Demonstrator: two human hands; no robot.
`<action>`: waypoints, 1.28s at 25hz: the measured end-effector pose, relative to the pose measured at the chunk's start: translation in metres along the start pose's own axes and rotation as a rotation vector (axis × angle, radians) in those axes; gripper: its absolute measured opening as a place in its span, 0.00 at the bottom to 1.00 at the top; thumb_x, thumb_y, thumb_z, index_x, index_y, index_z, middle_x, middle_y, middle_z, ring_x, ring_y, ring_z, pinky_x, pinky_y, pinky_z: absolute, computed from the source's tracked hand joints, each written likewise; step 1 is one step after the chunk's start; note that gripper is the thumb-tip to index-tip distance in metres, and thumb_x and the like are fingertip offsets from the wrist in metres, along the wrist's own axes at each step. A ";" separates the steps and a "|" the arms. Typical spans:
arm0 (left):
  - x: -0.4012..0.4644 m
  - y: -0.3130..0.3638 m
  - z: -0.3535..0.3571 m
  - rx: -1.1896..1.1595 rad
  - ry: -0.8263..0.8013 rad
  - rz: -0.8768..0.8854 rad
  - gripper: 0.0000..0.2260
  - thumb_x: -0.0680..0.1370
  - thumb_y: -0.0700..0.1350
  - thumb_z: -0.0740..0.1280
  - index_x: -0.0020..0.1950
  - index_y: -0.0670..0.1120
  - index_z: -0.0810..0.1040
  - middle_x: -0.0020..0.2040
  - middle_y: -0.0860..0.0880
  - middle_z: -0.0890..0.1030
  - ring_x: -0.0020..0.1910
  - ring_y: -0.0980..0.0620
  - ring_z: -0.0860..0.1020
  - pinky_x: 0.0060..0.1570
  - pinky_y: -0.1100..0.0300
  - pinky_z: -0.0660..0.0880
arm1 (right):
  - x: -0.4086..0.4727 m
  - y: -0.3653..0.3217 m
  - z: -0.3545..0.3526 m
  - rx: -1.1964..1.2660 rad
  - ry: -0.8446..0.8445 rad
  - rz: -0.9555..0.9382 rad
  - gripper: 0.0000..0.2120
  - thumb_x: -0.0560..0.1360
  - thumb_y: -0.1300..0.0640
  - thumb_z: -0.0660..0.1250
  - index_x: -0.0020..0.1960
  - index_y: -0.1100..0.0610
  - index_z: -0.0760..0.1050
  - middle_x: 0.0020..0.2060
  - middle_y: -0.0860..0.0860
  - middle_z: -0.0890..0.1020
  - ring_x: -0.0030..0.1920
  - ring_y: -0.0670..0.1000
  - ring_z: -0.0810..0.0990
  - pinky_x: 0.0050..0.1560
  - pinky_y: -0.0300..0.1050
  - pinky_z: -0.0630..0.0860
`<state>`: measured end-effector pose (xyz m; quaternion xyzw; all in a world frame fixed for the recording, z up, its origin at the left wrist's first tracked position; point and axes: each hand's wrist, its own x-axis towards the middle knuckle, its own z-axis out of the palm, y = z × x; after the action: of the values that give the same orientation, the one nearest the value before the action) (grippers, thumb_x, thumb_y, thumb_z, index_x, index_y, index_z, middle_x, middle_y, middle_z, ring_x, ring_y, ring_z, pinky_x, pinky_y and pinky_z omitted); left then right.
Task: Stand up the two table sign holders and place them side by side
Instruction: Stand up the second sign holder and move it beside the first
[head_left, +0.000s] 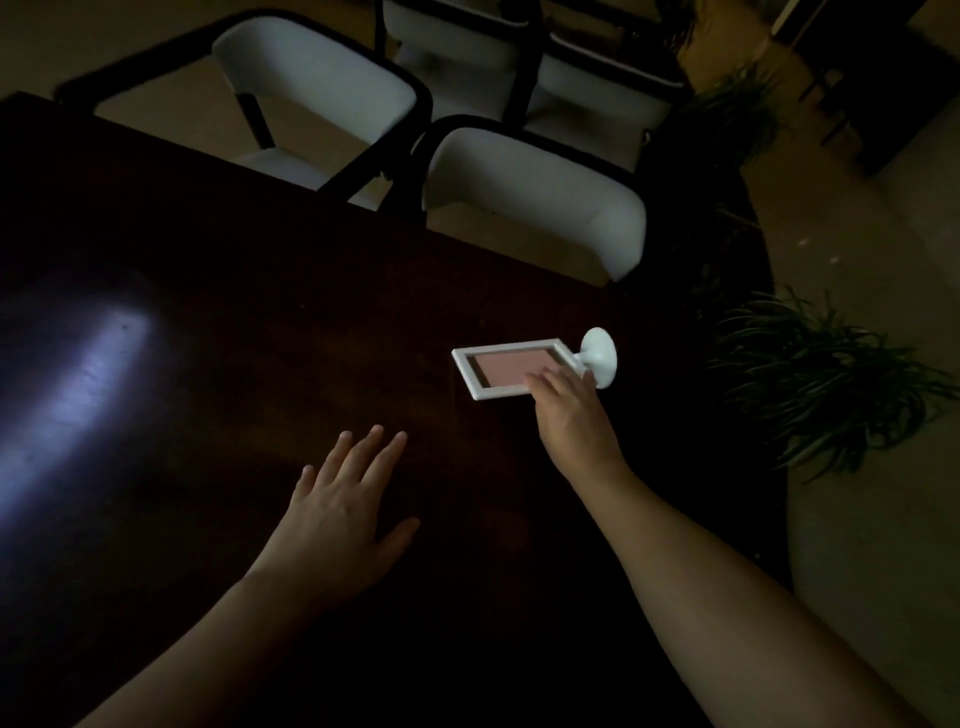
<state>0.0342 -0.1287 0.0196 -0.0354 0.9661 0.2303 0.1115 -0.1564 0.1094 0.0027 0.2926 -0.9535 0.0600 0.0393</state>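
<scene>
One sign holder (511, 368) was laid flat near the table (218, 291) right edge, base twd that edge. Right hand (574, 415) fingers were placed on its frame corner, grip unclear. Left hand (340, 512) was held flat w/ fingers spread apart.

A dark wooden tabletop (270, 322) carries everything here, its surface nearly black in the dim room, with a pale bluish glare lying across its left part. One white-framed table sign holder (506, 366) lies flat on it toward the right edge, pinkish insert facing up, its round white base (600, 356) tipped on its side at the frame's right end. To the left of the sign holder and nearer the camera, the left hand (343, 514) is spread palm-down on the wood. Only one sign holder shows on the tabletop.
</scene>
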 end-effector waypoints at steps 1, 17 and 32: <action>0.000 0.004 -0.001 0.002 -0.013 0.009 0.41 0.75 0.67 0.60 0.78 0.60 0.36 0.80 0.53 0.39 0.77 0.49 0.37 0.75 0.40 0.48 | -0.007 -0.005 -0.005 0.052 0.043 -0.001 0.19 0.77 0.71 0.65 0.68 0.64 0.75 0.64 0.61 0.79 0.69 0.63 0.74 0.71 0.70 0.62; 0.005 0.048 0.029 -0.073 -0.003 0.170 0.30 0.77 0.60 0.64 0.77 0.53 0.60 0.74 0.51 0.67 0.73 0.51 0.63 0.68 0.54 0.67 | -0.110 -0.042 -0.045 0.822 0.238 0.531 0.14 0.83 0.58 0.60 0.69 0.52 0.72 0.59 0.48 0.80 0.58 0.46 0.79 0.48 0.25 0.72; 0.045 0.091 0.067 0.223 -0.100 0.251 0.37 0.77 0.61 0.63 0.79 0.52 0.49 0.81 0.47 0.49 0.78 0.42 0.39 0.73 0.36 0.48 | -0.142 -0.016 -0.029 0.979 0.004 0.789 0.23 0.83 0.54 0.62 0.76 0.50 0.62 0.72 0.48 0.71 0.72 0.50 0.70 0.62 0.40 0.70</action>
<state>-0.0067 -0.0180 -0.0092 0.1095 0.9757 0.1355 0.1328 -0.0292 0.1787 0.0171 -0.0972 -0.8517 0.5002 -0.1224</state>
